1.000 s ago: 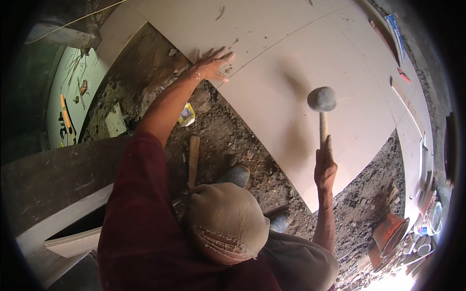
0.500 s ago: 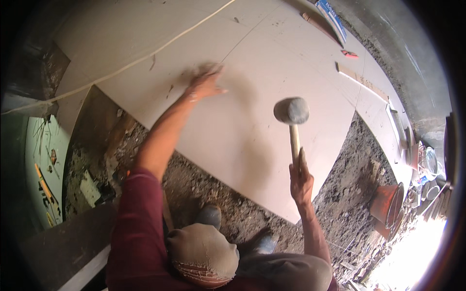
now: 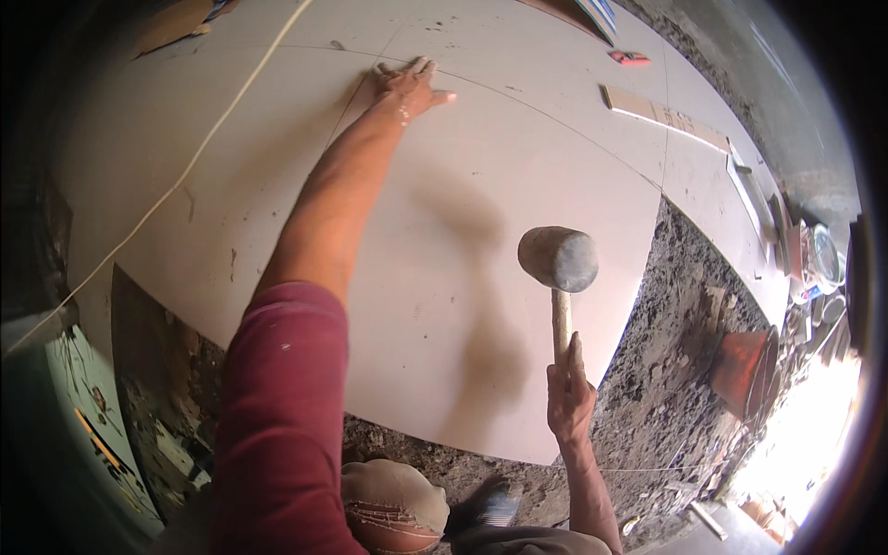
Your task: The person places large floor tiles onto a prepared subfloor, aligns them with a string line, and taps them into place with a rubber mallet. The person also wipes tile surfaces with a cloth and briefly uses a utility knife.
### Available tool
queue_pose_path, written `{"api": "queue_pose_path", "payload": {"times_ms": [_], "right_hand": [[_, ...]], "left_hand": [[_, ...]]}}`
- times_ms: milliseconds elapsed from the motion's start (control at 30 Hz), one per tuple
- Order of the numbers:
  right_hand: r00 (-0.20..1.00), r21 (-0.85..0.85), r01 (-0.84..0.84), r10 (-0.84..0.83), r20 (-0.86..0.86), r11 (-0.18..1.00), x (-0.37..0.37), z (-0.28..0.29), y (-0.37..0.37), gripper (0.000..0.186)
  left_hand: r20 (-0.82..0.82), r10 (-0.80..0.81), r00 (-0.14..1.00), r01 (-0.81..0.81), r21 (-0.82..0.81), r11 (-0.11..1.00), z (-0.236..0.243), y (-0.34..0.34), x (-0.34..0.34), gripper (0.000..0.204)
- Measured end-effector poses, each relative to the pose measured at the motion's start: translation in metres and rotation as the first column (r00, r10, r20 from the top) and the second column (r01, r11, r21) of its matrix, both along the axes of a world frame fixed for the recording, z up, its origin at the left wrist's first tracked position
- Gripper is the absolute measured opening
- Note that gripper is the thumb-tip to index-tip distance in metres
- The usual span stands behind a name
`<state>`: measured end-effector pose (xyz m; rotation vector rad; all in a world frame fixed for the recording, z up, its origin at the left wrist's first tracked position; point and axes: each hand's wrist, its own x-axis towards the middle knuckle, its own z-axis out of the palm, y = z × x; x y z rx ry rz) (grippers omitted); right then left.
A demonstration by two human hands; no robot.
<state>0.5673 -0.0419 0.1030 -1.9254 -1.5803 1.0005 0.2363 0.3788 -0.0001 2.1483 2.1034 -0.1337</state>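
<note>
My left hand (image 3: 407, 88) reaches far forward and lies with fingers spread on the pale floor tile (image 3: 407, 305), at the joint where its far edge meets the neighbouring tiles. In my right hand (image 3: 571, 398) is a rubber mallet (image 3: 560, 258), gripped by its wooden handle. Its dark grey head is raised above the right part of the tile and casts a shadow to the left. The tile's near edge borders rough soil mortar (image 3: 666, 351).
A cord (image 3: 190, 166) crosses the tiles at left. At the far right lie a red tool (image 3: 629, 57) and a cardboard strip (image 3: 661, 117). A reddish bucket (image 3: 740, 370) stands on the soil at right. Tools lie on a pale tile (image 3: 102, 407) at lower left.
My left hand has reached farther forward and come down on the joint at the tile's far edge. The mallet stays raised in my right hand. The view has shifted forward.
</note>
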Motion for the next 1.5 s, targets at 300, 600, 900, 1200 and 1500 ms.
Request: {"api": "queue_pose_path", "payload": {"times_ms": [300, 600, 900, 1200, 1500], "right_hand": [[0.998, 0.1, -0.037, 0.042, -0.054, 0.994, 0.005, -0.007, 0.007, 0.065], [0.982, 0.196, -0.011, 0.048, -0.183, 0.98, 0.022, -0.041, 0.001, 0.057], [0.985, 0.199, -0.125, 0.145, -0.09, 0.972, -0.028, 0.038, 0.077, 0.057], [0.936, 0.488, -0.353, 0.305, 0.178, 0.798, -0.033, 0.069, 0.109, 0.066], [-0.147, -0.657, -0.753, 0.981, 0.124, -0.03, 0.016, 0.074, -0.031, 0.067]], "left_hand": [[-0.067, -0.078, 0.995, 0.08, 0.021, 0.997, -0.018, 0.009, -0.016, 0.087], [-0.137, -0.141, 0.98, 0.142, -0.001, 0.99, 0.0, -0.103, 0.017, 0.077], [0.204, 0.065, 0.977, -0.034, -0.153, 0.988, 0.044, -0.303, 0.019, 0.114], [0.157, 0.127, 0.979, -0.146, 0.114, 0.983, 0.031, -0.304, 0.033, 0.085], [0.104, 0.158, 0.982, -0.167, 0.086, 0.982, 0.023, -0.306, 0.037, 0.08]]}}
